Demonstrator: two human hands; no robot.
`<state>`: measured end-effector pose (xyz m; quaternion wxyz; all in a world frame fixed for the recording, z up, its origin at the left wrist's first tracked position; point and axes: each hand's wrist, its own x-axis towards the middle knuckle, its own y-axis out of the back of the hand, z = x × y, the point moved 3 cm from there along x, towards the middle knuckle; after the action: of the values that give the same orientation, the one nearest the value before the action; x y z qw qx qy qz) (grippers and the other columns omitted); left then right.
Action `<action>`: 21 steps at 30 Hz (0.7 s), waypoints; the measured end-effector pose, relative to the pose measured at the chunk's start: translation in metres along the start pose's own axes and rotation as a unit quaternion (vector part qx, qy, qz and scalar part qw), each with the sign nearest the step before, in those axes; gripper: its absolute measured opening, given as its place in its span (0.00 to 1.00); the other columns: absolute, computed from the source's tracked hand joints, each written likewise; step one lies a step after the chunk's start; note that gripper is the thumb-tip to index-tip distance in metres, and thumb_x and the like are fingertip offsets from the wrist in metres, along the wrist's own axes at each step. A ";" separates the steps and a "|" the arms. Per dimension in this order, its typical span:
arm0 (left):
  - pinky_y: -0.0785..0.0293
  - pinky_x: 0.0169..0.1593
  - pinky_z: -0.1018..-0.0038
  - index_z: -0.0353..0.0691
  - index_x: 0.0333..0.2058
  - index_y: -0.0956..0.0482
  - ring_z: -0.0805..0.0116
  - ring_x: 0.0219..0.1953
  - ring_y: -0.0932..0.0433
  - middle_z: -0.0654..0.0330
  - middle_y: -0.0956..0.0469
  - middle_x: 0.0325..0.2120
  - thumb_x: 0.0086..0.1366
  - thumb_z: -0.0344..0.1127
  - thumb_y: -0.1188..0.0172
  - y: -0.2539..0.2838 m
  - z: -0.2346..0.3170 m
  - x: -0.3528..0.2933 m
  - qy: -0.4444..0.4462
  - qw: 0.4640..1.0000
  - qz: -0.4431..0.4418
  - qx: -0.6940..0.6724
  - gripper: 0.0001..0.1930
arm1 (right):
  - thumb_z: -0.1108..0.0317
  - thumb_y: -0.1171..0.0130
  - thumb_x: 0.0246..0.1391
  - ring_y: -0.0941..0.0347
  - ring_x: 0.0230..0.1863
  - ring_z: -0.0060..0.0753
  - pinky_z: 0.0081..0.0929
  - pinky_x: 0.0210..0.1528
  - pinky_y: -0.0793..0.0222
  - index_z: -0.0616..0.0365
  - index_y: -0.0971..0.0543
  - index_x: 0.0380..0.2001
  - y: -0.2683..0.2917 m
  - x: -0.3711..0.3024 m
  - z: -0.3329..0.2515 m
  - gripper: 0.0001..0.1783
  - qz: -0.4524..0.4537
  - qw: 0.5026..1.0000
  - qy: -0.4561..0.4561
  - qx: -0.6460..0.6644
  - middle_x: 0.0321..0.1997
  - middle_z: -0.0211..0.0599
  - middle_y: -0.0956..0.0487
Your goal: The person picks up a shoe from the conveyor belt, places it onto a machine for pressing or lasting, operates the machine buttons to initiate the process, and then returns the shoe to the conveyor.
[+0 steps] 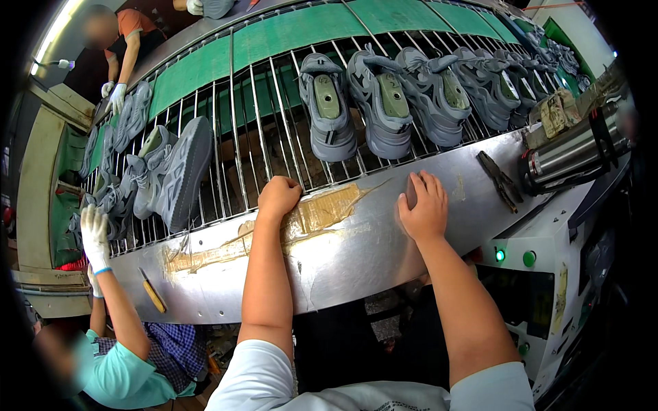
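My left hand point(279, 196) is curled into a loose fist on the near edge of the wire rack, beside a strip of brown tape point(332, 209). Nothing sticks out of it. On the bare metal ledge point(356, 264) lies my right hand point(425, 209), thumb apart from the fingers, holding nothing. Beyond my hands, several grey sneakers stand in a row on the metal bars, heels toward me. The nearest are a left sneaker point(336, 130), a middle one point(387, 130) and a right one point(439, 113). No shoe is touched by either hand.
Black-handled pliers point(499, 181) and a steel flask point(569, 151) lie to the right, above a white machine point(541, 236) with green buttons. A yellow-handled knife point(152, 291) rests at left. A co-worker's gloved hand point(94, 233) reaches toward grey sneakers point(181, 175); another person works across the rack.
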<state>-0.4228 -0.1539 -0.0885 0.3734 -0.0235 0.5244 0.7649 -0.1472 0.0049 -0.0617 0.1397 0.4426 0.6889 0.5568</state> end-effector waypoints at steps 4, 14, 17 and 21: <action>0.25 0.41 0.67 0.40 0.33 0.15 0.57 0.33 0.19 0.52 0.18 0.29 0.54 0.41 0.38 -0.001 -0.007 0.002 -0.016 0.999 0.023 -0.025 0.12 | 0.60 0.42 0.47 0.39 0.62 0.47 0.43 0.64 0.46 0.57 0.25 0.51 -0.001 -0.002 -0.003 0.26 -0.002 1.000 -0.002 0.001 0.58 0.43 0.30; 0.25 0.40 0.65 0.41 0.30 0.15 0.55 0.33 0.19 0.52 0.18 0.28 0.53 0.40 0.40 -0.003 -0.007 -0.003 -0.039 0.996 0.079 -0.003 0.11 | 0.60 0.41 0.46 0.38 0.61 0.48 0.43 0.63 0.44 0.56 0.25 0.50 -0.004 -0.004 -0.007 0.26 0.013 1.000 0.007 -0.001 0.57 0.42 0.29; 0.25 0.41 0.65 0.41 0.30 0.15 0.54 0.34 0.19 0.52 0.18 0.28 0.54 0.40 0.41 -0.002 -0.008 -0.003 -0.040 0.995 0.090 -0.004 0.11 | 0.61 0.41 0.45 0.37 0.61 0.48 0.43 0.62 0.43 0.56 0.25 0.50 -0.004 -0.004 -0.009 0.26 0.023 1.000 0.011 -0.004 0.57 0.41 0.29; 0.25 0.41 0.65 0.41 0.31 0.15 0.53 0.34 0.19 0.51 0.18 0.28 0.55 0.40 0.42 0.000 -0.007 -0.007 -0.031 0.994 0.109 -0.006 0.12 | 0.61 0.41 0.45 0.37 0.60 0.48 0.43 0.62 0.43 0.56 0.25 0.50 -0.004 -0.005 -0.010 0.26 0.023 1.000 0.012 -0.006 0.56 0.41 0.29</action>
<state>-0.4202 -0.1629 -0.0889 0.3038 0.0551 0.5075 0.8044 -0.1530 -0.0051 -0.0634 0.1212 0.4511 0.6769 0.5689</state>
